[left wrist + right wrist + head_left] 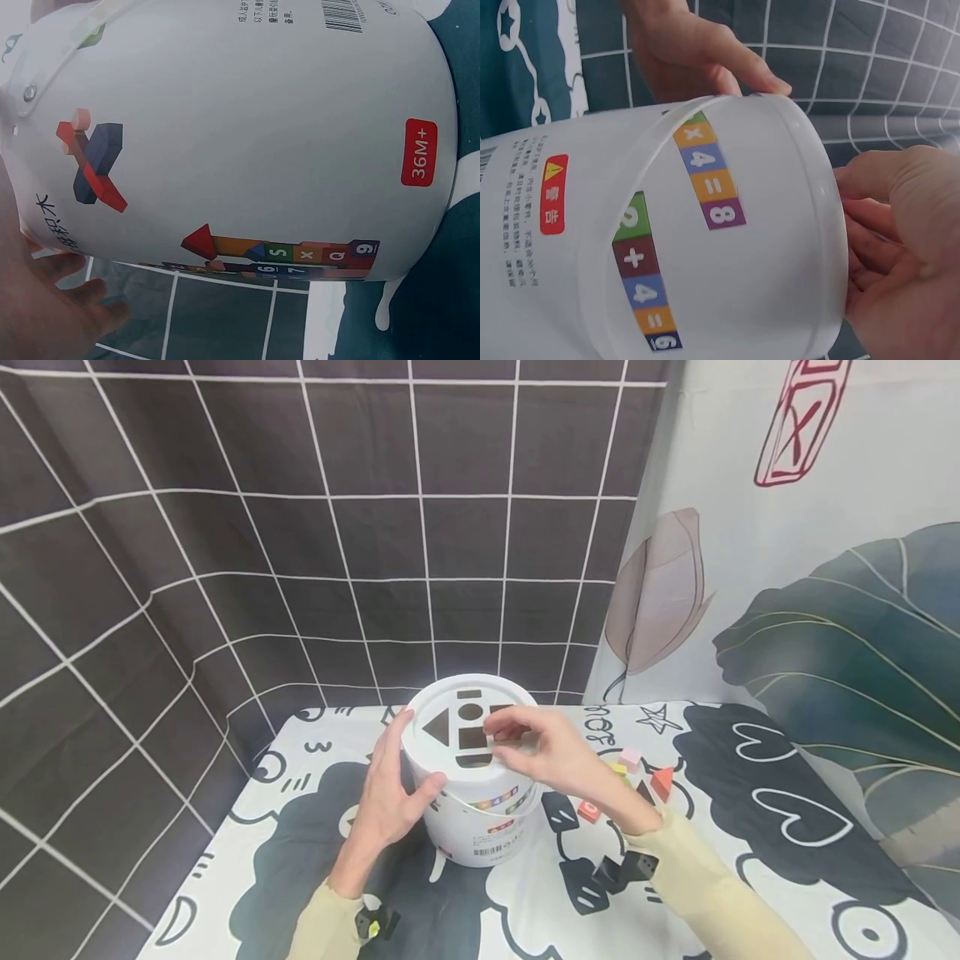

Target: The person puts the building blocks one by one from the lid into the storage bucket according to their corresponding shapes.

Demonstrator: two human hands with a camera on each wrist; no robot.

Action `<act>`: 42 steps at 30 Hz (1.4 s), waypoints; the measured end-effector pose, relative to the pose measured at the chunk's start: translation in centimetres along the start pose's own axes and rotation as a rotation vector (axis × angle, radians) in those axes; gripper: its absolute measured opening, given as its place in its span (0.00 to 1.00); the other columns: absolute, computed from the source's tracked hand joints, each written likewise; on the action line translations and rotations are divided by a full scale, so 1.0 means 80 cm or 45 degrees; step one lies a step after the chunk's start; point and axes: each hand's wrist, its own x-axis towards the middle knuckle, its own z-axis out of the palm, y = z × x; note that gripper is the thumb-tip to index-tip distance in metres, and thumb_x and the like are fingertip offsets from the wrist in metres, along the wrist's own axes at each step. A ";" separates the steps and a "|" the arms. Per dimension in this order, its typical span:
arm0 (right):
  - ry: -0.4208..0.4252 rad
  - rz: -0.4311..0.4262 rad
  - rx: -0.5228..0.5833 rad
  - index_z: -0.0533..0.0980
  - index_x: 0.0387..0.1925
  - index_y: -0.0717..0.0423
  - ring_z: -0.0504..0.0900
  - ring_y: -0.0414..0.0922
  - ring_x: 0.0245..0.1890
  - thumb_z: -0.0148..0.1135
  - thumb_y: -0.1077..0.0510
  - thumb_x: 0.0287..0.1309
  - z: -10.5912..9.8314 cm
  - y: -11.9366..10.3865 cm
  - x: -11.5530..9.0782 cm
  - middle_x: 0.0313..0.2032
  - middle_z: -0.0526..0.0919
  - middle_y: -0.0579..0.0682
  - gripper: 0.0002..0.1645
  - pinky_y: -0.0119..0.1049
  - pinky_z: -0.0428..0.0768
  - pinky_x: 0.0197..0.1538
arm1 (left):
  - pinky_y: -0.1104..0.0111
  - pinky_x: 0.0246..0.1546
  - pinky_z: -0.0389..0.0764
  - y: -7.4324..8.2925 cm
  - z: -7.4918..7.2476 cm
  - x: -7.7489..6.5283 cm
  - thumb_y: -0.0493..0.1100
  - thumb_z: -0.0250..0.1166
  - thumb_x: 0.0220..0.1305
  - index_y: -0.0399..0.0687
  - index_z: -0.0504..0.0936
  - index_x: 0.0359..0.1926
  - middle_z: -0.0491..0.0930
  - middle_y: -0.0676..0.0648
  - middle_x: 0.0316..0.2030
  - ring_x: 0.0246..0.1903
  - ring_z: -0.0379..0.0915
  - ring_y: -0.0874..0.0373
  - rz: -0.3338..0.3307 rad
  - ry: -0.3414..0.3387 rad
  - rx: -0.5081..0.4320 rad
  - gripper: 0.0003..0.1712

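A white bucket (480, 822) stands upright on the patterned cloth, its white lid (420, 702) pierced by shaped holes, among them a triangle, a circle and rectangles. My left hand (390, 793) rests against the bucket's left side, fingers fairly straight and the thumb touching the rim. Over the right part of the lid is my right hand (543, 747), its fingers bent and the fingertips close to the holes. Whether anything sits between those fingertips is hidden. The right wrist view shows the right hand (907, 240) at the lid end of the bucket.
Several loose blocks lie right of the bucket, partly behind the right forearm: a red-orange triangular block (662, 783), a red block (588, 811) with a white character, a pink block (630, 759) and a yellow block (618, 768). A thin white handle (480, 812) hangs across the bucket's front.
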 end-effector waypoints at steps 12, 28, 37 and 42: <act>0.243 0.144 -0.096 0.80 0.48 0.64 0.80 0.42 0.38 0.65 0.75 0.56 -0.060 0.025 -0.055 0.43 0.85 0.52 0.18 0.28 0.78 0.42 | 0.36 0.64 0.58 -0.003 0.002 -0.001 0.74 0.57 0.60 0.43 0.57 0.75 0.58 0.37 0.73 0.71 0.55 0.38 0.012 0.013 0.011 0.55; 0.381 0.514 -0.478 0.81 0.47 0.62 0.77 0.39 0.34 0.69 0.70 0.55 -0.086 0.074 -0.157 0.36 0.85 0.49 0.16 0.26 0.73 0.35 | 0.36 0.63 0.59 -0.003 0.003 -0.001 0.74 0.56 0.60 0.43 0.57 0.75 0.59 0.36 0.73 0.70 0.56 0.38 0.019 0.021 0.002 0.54; 0.328 0.669 -0.582 0.79 0.50 0.63 0.76 0.48 0.35 0.70 0.71 0.51 -0.099 0.106 -0.203 0.38 0.82 0.53 0.22 0.32 0.75 0.35 | 0.35 0.62 0.60 -0.003 0.003 -0.003 0.73 0.57 0.60 0.44 0.57 0.76 0.58 0.36 0.73 0.70 0.56 0.38 0.008 0.022 0.007 0.54; 0.231 0.736 -0.600 0.76 0.54 0.64 0.77 0.53 0.40 0.70 0.72 0.50 -0.107 0.119 -0.217 0.42 0.81 0.57 0.27 0.35 0.75 0.38 | 0.35 0.62 0.60 -0.001 0.002 -0.003 0.73 0.57 0.60 0.44 0.57 0.76 0.58 0.37 0.73 0.70 0.56 0.38 0.004 0.021 0.006 0.54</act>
